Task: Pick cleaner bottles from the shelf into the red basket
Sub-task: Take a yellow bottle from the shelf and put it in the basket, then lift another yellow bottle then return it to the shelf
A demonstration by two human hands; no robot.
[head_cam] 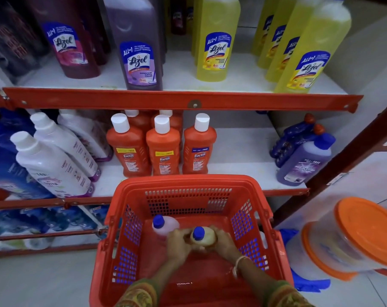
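Patterned yellow-green sleeves at bottom edge, both forearms reaching down into red plastic mesh-sided basket on the floor in front of the shelf. Left hand and right hand both wrapped around a pale yellow cleaner bottle with blue cap, one on each side, grip clamped on the bottle body; bottle upright, low inside the basket, cannot tell if it touches the bottom. Thin bangle on right wrist. Pink cleaner bottle with blue cap stands in the basket just left of the held one, near the left hand. Middle shelf behind the basket: three orange Bactin bottles with white caps in front row, more behind; white bottles leaning at left; purple Bactin bottle with blue cap at right. Upper shelf: yellow Lizol bottles, purple Lizol bottle, dark maroon Lizol bottle. Clear tubs with orange lids at right, blurred.
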